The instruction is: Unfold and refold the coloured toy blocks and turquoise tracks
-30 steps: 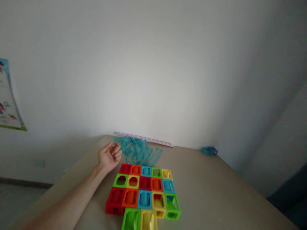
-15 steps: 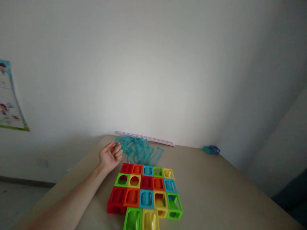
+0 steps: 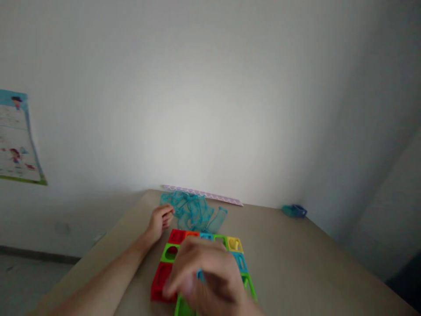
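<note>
A flat layout of red, orange, yellow, green and blue plastic blocks [image 3: 234, 244] with hollow tops lies on the table. My right hand [image 3: 207, 274], smeared by motion, is over the front and middle of these blocks and hides many of them. Its fingers bend downward; whether anything is between them does not show. Left of the blocks, my left hand [image 3: 161, 220] rests on the table with curled fingers and no visible object in them. Its fingertips are next to a loose heap of see-through blue plastic pieces [image 3: 194, 210], some of them curved.
Along the wall at the table's back edge lies a long, thin lilac patterned strip [image 3: 204, 194]. Small teal and dark blue items [image 3: 294, 211] sit near the far right corner. A poster [image 3: 19, 138] hangs on the wall at left.
My right hand has come into view from below and now covers part of the blocks. My left hand has turned from palm up to knuckles up. The view has shifted slightly.
</note>
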Demonstrator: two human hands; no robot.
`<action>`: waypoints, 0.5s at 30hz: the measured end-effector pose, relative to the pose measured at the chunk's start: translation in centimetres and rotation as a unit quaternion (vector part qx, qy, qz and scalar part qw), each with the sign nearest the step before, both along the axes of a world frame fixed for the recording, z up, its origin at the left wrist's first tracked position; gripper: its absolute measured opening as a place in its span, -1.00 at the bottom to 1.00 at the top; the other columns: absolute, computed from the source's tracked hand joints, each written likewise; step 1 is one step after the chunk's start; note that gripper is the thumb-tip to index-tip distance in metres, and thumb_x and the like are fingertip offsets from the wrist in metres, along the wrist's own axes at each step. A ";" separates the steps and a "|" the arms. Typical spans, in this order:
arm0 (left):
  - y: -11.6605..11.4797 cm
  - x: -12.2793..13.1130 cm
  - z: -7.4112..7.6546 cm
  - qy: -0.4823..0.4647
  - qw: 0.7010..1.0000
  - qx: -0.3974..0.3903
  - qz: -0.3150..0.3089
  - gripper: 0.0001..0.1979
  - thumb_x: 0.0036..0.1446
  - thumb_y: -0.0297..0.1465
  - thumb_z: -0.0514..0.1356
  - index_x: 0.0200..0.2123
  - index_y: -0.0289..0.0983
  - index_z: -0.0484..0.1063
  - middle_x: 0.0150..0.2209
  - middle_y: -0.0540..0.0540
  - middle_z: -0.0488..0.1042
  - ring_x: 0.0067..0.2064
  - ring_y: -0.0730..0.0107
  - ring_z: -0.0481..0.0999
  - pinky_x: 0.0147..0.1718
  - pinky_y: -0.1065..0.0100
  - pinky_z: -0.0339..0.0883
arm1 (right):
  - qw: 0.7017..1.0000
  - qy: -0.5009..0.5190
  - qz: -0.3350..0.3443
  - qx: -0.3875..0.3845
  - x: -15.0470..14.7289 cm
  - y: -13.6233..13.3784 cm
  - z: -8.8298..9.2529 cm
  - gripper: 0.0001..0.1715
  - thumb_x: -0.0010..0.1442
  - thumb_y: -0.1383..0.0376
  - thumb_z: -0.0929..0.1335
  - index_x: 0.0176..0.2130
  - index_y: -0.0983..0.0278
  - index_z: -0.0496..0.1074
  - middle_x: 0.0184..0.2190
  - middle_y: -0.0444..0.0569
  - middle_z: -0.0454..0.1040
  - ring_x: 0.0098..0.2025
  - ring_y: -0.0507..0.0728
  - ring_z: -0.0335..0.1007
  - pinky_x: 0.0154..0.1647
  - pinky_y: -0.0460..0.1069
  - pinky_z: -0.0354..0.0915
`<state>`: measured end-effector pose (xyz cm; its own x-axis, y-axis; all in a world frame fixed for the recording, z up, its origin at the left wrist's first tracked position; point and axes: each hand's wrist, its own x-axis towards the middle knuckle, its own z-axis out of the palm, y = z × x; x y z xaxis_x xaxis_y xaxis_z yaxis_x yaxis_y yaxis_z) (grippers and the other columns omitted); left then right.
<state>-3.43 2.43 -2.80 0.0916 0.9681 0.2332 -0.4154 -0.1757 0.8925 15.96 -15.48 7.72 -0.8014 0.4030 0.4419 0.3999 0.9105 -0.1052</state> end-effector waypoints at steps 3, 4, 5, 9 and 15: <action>0.1 0.3 -0.7 0.083 0.996 0.035 -0.010 -0.77 -0.07 -0.41 0.26 -0.69 -0.31 0.36 -0.77 0.11 0.06 -0.68 0.59 -0.03 -0.65 0.45 -0.31 | 0.995 -0.001 -0.092 -0.035 1.7 5.8 0.1 -0.72 0.20 0.43 0.25 -0.11 0.25 0.43 -0.30 -0.04 0.45 -0.24 0.09 0.38 -0.22 -0.04 0.30; 0.1 0.4 -0.7 0.110 0.993 0.047 -0.019 -0.77 -0.11 -0.44 0.29 -0.71 -0.32 0.36 -0.76 0.09 0.11 -0.65 0.57 0.03 -0.63 0.43 -0.28 | 0.992 -0.034 -0.113 -0.040 2.5 7.3 -0.5 -0.76 0.15 0.41 0.30 -0.16 0.26 0.46 -0.30 -0.02 0.44 -0.23 0.12 0.37 -0.21 -0.02 0.29; 0.0 0.4 -0.8 0.132 0.989 0.056 -0.029 -0.75 -0.16 -0.47 0.31 -0.74 -0.32 0.34 -0.74 0.08 0.14 -0.63 0.55 0.07 -0.60 0.42 -0.26 | 0.990 -0.053 -0.127 -0.043 3.3 8.4 -1.3 -0.74 0.12 0.36 0.34 -0.15 0.26 0.47 -0.28 -0.01 0.43 -0.20 0.14 0.36 -0.17 0.01 0.28; -0.4 0.3 -0.6 0.277 0.950 0.122 -0.083 -0.65 -0.10 -0.40 0.30 -0.77 -0.31 0.22 -0.70 0.08 0.09 -0.57 0.52 0.08 -0.54 0.39 -0.19 | 0.990 -0.032 -0.126 -0.055 5.7 9.6 -4.5 -0.59 0.21 0.24 0.30 0.06 0.17 0.38 -0.12 0.03 0.35 -0.07 0.15 0.30 -0.03 0.05 0.24; -0.6 0.2 -0.5 0.420 0.881 0.193 -0.097 -0.61 0.12 -0.23 0.13 -0.67 -0.28 0.19 -0.63 0.07 0.06 -0.54 0.48 0.08 -0.52 0.39 -0.12 | 0.992 -0.064 -0.063 -0.090 5.5 8.4 -4.7 -0.50 0.25 0.08 0.26 0.16 0.09 0.29 0.02 0.05 0.27 0.01 0.19 0.27 0.04 0.09 0.20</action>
